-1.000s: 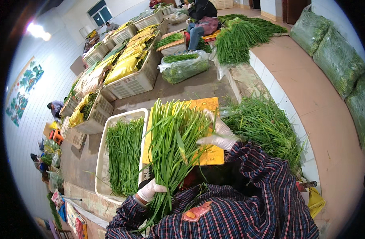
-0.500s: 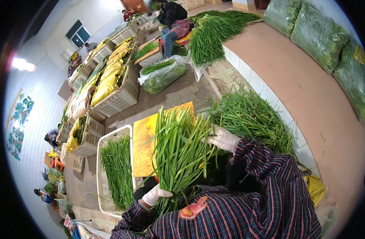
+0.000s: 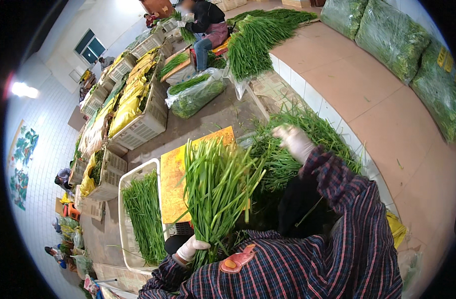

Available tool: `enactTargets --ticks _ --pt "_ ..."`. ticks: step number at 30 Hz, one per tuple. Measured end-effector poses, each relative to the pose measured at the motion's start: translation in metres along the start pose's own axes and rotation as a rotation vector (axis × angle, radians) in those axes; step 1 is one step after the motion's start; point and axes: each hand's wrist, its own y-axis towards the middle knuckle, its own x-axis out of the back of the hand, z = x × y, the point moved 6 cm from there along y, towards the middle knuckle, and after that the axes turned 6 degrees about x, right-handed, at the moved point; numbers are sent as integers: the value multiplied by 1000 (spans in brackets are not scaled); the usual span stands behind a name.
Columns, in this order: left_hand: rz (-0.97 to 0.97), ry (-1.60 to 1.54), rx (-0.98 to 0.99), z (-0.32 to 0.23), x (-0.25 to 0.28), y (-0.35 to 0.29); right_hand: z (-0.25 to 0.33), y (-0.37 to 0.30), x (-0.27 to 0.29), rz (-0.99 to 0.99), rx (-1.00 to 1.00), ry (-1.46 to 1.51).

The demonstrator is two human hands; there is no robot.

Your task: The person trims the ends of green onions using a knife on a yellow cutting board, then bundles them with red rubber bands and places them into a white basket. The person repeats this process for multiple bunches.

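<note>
Here, white-gloved left fingers [image 3: 201,244] clasp slender greens [image 3: 215,187] (long, flat, ribbon-like).

White gloves [image 3: 190,248] cover both hands [image 3: 293,142]; the long-sleeved dark navy top [image 3: 297,264] carries thin red and pale stripes, with a pink, orange-centred patch [image 3: 239,259] at six o'clock.
</note>
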Motion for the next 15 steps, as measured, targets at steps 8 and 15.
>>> enactTargets --ticks 8,15 --pt "-100 -37 -42 -2 1 -8 54 -20 19 83 122 -997" --pt "11 19 -4 -6 -2 -6 27 -8 -110 485 137 87"
